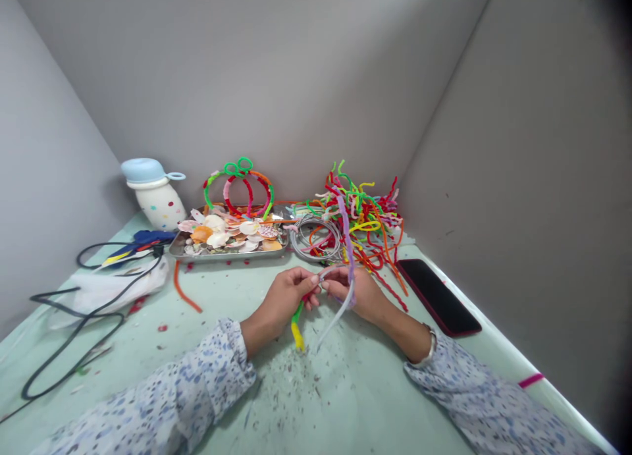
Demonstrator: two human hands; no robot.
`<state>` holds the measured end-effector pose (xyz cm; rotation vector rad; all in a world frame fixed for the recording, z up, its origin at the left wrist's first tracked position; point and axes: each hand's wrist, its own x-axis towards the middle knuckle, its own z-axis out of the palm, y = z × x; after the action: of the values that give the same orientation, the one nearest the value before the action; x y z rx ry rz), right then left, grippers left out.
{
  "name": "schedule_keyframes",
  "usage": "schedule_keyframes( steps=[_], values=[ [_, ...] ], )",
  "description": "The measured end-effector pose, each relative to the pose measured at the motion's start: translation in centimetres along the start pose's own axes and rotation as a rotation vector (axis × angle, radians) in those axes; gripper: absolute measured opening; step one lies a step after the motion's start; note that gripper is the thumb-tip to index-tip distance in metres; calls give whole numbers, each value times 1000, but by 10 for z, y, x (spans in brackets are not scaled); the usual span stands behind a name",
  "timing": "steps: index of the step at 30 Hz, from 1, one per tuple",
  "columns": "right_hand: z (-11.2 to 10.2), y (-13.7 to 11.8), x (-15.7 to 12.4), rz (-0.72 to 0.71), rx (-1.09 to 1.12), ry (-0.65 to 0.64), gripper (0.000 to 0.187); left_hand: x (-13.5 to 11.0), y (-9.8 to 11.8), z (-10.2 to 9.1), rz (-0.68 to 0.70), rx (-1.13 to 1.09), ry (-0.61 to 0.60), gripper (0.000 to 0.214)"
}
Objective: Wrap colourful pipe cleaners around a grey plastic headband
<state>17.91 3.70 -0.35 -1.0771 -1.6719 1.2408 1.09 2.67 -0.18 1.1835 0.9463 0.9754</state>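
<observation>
Two hands work above a pale green counter [375,396]; clock directions are read from the point where their fingertips meet. The pale strand [338,319] is smooth-looking, greyish white and bent: one part arches over the right hand's fingers, while another slants from that hand toward 7 o'clock. A fuzzy lilac strand [345,228] stands up from the right hand toward 12 o'clock, its lower part lying against the pale one. A green-and-yellow strand [297,331] hangs below the left hand at about 7 o'clock, its upper end hidden among the fingers.

The left hand [290,298] pinches the pale strand between thumb and forefinger—its other fingers curled beneath—and the right hand [363,294] pinches it just beside, thumb nearly touching the left thumb. A metal tray [230,256] of shells lies at 10 o'clock, and a phone [439,297] at 3 o'clock.
</observation>
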Motion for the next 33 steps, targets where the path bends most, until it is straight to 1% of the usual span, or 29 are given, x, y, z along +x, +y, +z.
schedule_keyframes(
  steps=[3, 7, 10, 15, 20, 23, 27, 33],
  values=[
    [0, 1, 0, -9, -15, 4, 19, 0, 0, 0, 0, -31, -9, 24],
    [-2, 8, 1, -61, -42, 35, 18, -1, 1, 1, 2, -63, 2, 22],
    [-2, 7, 0, -69, -74, 32, 17, -1, 2, 1, -19, -75, -1, 22],
    [-2, 0, -3, -52, -134, 59, 11, 2, 2, -2, -59, -98, -51, 24],
    [-3, 3, -4, -100, -98, 28, 9, 2, 0, -5, -135, -144, -99, 24],
    [-4, 4, -5, -130, -81, 4, 11, 2, -2, -7, -165, -194, -122, 22],
    [-5, 2, -6, -199, -172, 3, 12, 2, -5, -9, -190, -285, -196, 21],
    [-8, -3, -8, -287, -288, -7, 11, 3, -6, -12, -197, -294, -263, 16]
  ],
)
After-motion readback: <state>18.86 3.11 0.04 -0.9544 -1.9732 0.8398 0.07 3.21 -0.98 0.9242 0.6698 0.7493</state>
